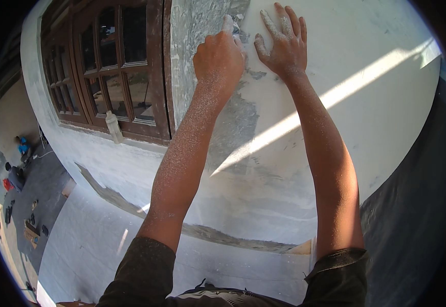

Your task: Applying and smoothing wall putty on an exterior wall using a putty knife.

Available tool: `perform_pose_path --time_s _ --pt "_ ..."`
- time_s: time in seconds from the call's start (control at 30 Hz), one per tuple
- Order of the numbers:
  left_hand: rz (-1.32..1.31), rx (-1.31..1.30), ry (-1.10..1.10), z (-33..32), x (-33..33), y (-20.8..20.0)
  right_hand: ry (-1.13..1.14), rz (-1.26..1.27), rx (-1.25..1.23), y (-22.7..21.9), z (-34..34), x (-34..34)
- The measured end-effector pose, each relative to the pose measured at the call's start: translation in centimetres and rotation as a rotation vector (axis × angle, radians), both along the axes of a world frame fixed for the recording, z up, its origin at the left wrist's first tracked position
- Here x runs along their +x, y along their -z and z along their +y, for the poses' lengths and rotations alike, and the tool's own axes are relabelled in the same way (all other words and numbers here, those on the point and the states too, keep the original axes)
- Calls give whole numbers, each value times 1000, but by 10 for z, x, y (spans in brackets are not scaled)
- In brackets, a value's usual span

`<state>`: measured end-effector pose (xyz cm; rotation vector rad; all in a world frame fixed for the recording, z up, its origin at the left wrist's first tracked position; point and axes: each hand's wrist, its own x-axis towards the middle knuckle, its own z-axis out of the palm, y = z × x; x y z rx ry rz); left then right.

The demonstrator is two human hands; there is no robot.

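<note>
Both my arms reach up to a plastered wall, part smooth and pale, part rough grey. My left hand, coated in white dust, is closed against the rough strip beside the window, its index finger stretched upward. A small dark-and-light piece shows beside that finger; the hand hides the rest, so I cannot make out its kind. To the right, my right hand lies flat on the smooth plaster with fingers spread and whitened. Fine dust covers the left forearm.
A brown wooden window with several panes is at the left, a clear plastic bottle on its sill. Below the wall runs a pale sheet-like surface. Two people sit far left among scattered items. A sunlight band crosses the wall.
</note>
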<state>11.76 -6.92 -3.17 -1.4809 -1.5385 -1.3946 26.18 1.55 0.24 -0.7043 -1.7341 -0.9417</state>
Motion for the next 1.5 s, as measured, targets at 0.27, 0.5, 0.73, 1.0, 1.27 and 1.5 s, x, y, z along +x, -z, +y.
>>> perform_pose_path --time_s 0.27,0.5,0.73,1.0,1.27,1.5 --pt "-82 -71 14 0 14 15 62 5 278 4 25 5" --pt "-134 -116 30 -9 20 9 58 2 284 5 25 10" --pt "-51 -8 10 -1 13 -18 43 5 272 5 26 5" --pt "-92 -52 42 -9 13 -18 88 1 291 3 26 4" --pt "-107 -49 1 -5 16 -6 80 -4 296 4 27 5" --pt "-73 -141 12 -16 16 -7 53 -9 283 3 27 10"
